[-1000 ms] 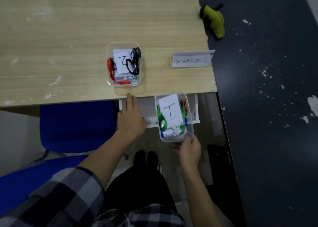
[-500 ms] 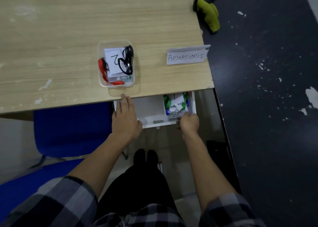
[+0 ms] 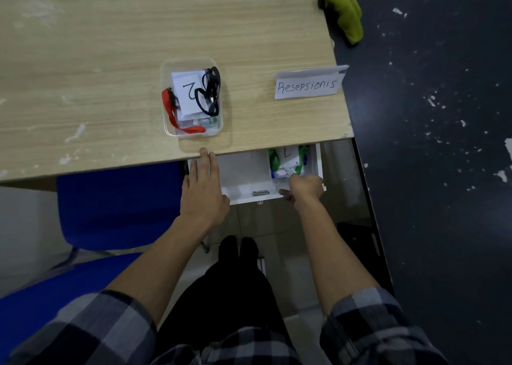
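Observation:
A white drawer (image 3: 243, 175) stands pulled out under the wooden desk's (image 3: 110, 60) front edge. At its right end sits a clear box (image 3: 270, 171) holding green lanyards and a paper card, half hidden beneath the desktop. My right hand (image 3: 304, 189) is curled over the near end of that box at the drawer's front; its fingertips are hidden. My left hand (image 3: 203, 190) lies flat with straight fingers over the drawer's left end, fingertips touching the desk edge. A second clear box (image 3: 165, 74), marked "2", with red and black lanyards, stands on the desk just above.
A folded paper sign reading "Resepsionis" (image 3: 307, 85) stands near the desk's right edge. A green glove-like item (image 3: 345, 15) lies on the dark speckled surface (image 3: 443, 143) to the right. A blue chair (image 3: 116, 204) sits under the desk at left.
My right hand carried the box with green lanyards from in front of the desk down into the drawer and has stayed on it. The left hand has hardly moved.

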The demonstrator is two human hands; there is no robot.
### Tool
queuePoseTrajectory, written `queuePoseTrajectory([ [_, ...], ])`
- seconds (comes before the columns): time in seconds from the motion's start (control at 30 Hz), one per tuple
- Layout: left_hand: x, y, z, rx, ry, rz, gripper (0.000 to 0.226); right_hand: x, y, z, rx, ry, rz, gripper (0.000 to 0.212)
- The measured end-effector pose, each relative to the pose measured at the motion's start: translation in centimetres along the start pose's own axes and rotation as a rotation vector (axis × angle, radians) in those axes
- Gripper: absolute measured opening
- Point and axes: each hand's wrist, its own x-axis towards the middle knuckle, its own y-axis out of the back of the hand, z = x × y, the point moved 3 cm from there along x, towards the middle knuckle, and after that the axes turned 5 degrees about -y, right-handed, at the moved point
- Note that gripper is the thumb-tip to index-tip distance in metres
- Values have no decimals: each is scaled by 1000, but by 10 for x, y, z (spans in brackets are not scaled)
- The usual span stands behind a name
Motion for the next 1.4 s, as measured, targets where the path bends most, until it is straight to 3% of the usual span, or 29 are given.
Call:
queuePoseTrajectory([
  [0.13, -3, 4, -6, -125, -30, 47, 87, -21, 3, -12, -131, 92, 23, 34],
  [0.27, -8, 21, -18, -532, -28, 274, 54, -45, -5, -16, -231, 300, 20, 25],
  [0.47, 3, 50, -50, -1228, 507, 431, 39, -91, -49, -21, -155, 550, -245, 29],
  [0.63, 34, 70, -59, -1487, 584, 334, 50, -100, -79, -38, -364, 741, -249, 50],
  [0.77, 38, 78, -60, -1427, 567, 379, 15, -98, -85, -46, -525, 830, -209, 53],
  [0.93, -17, 60, -55, -1336, 518, 468, 23, -75, -69, -45, -381, 791, -351, 64],
  [1.03, -66, 29, -37, -1265, 584, 465, 22, -67, -56, -51, -398, 752, -476, 73],
  [1.23, -135, -19, -11, -1163, 606, 415, 27, -66, -44, -65, -498, 778, -498, 65],
  [1.4, -128, -29, -14, -1124, 631, 342, 26, -64, -43, -57, -511, 774, -510, 68],
])
